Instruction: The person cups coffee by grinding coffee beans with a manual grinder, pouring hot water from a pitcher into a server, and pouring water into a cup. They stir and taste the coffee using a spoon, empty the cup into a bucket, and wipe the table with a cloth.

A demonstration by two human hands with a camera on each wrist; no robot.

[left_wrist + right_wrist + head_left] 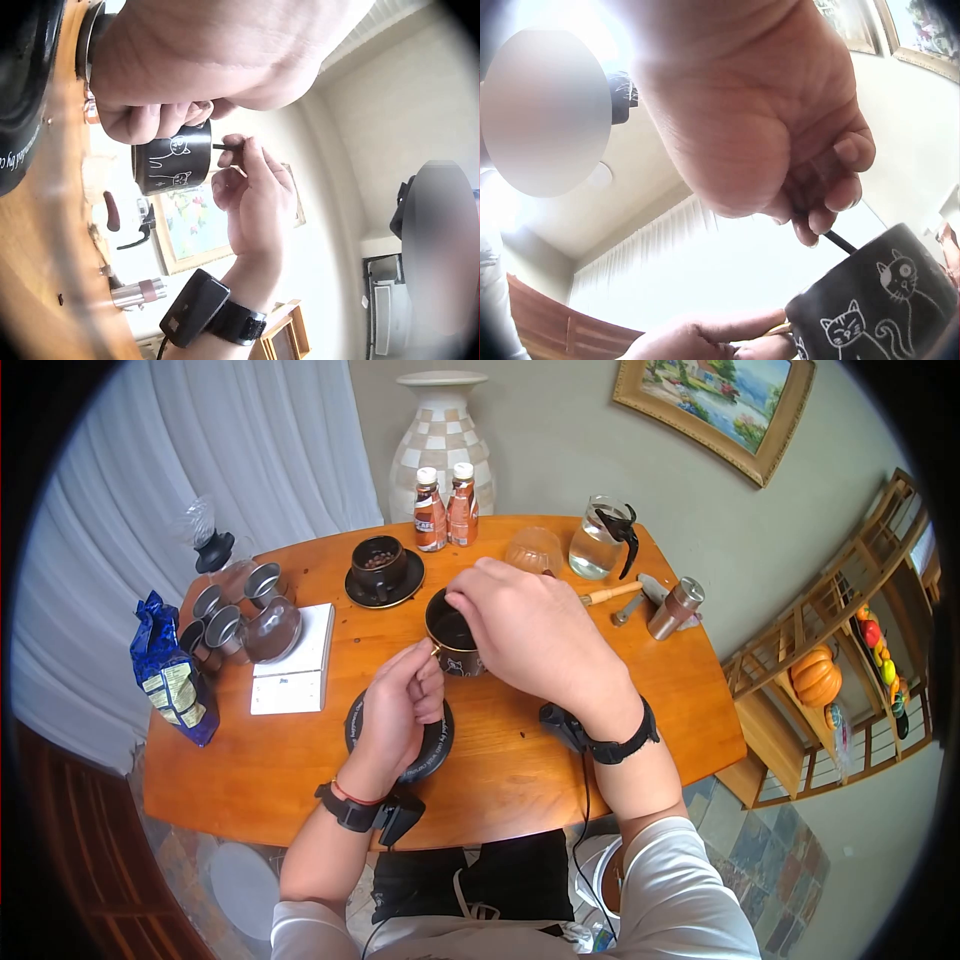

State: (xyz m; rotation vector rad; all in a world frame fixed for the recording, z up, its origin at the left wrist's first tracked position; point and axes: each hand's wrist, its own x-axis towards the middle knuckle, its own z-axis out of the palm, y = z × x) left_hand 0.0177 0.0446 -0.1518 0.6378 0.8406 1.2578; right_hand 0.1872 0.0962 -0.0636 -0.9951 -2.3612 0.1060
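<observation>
My left hand (400,700) pinches the gold-coloured handle of a black mug (462,663) and holds it above the table's middle. White cat drawings run round the mug's side (877,300). Over the rim is my right hand (540,625), its fingertips pinching a thin dark stick (840,241) that slants down into the mug. The stick's lower end is hidden inside, and from the head view my right hand covers part of the opening. Beneath my left hand and wrist lies a black saucer (438,745) with white lettering round its edge.
Behind stand a black cup (380,570) of beans on a saucer, two bottles (430,515) and a water pitcher (595,550). Leftward are a blue bag (172,685), metal cups (226,628) and a glass server (272,632) on a white scale (290,693). A steel cylinder (678,607) stands right.
</observation>
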